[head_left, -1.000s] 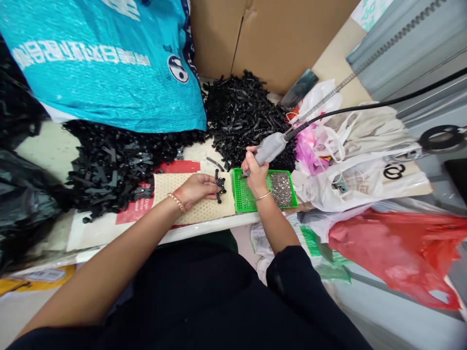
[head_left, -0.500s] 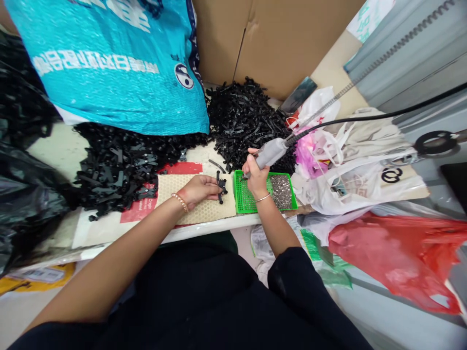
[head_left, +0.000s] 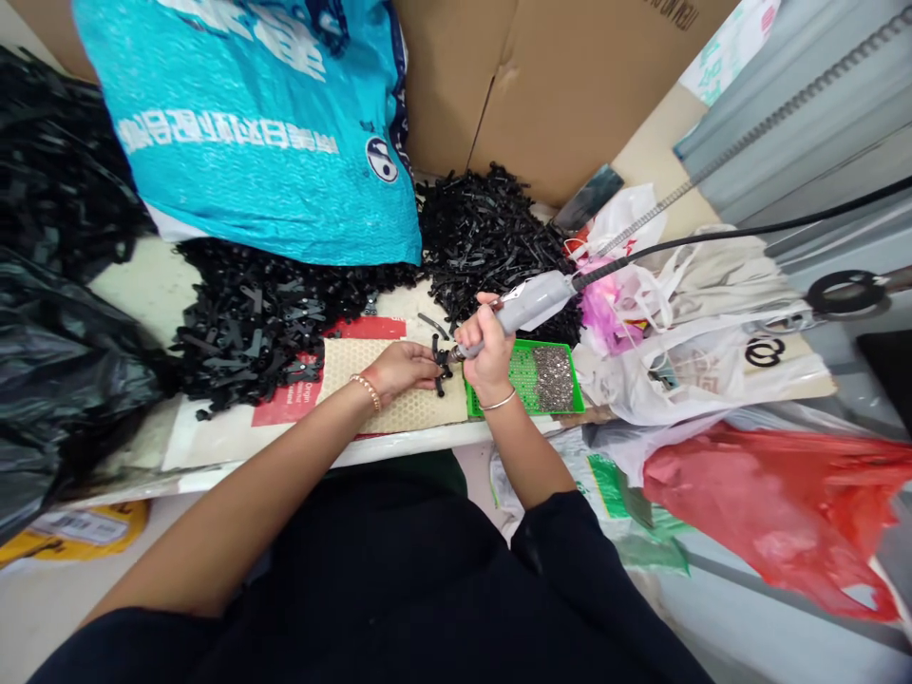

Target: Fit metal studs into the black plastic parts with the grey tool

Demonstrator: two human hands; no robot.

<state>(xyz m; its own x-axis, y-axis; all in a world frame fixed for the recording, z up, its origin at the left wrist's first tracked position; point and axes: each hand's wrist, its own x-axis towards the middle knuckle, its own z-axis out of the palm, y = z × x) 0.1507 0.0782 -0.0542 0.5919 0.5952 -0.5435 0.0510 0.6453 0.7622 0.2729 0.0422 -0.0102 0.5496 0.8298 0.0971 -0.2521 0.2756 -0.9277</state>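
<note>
My left hand (head_left: 405,370) is closed with its fingertips on a small black plastic part (head_left: 440,370), held over a tan dimpled mat (head_left: 370,385). My right hand (head_left: 488,350) is wrapped around a grey electric screwdriver (head_left: 538,299). The screwdriver's tip is at the black part, and a black cable (head_left: 662,242) runs from its back end. Just right of the mat, partly hidden by my right hand, sits a green tray (head_left: 525,410) with small metal screws (head_left: 554,377) heaped on its right side.
Piles of black parts (head_left: 491,228) lie behind the mat, and more (head_left: 249,332) to its left. A blue bag (head_left: 271,180) stands on the left pile. Plastic bags, one of them a red bag (head_left: 776,503), crowd the right side. A cardboard box (head_left: 541,95) stands behind.
My right hand has moved left with the screwdriver, from over the green tray to the black part. My left hand still holds the part. The view has shifted slightly.
</note>
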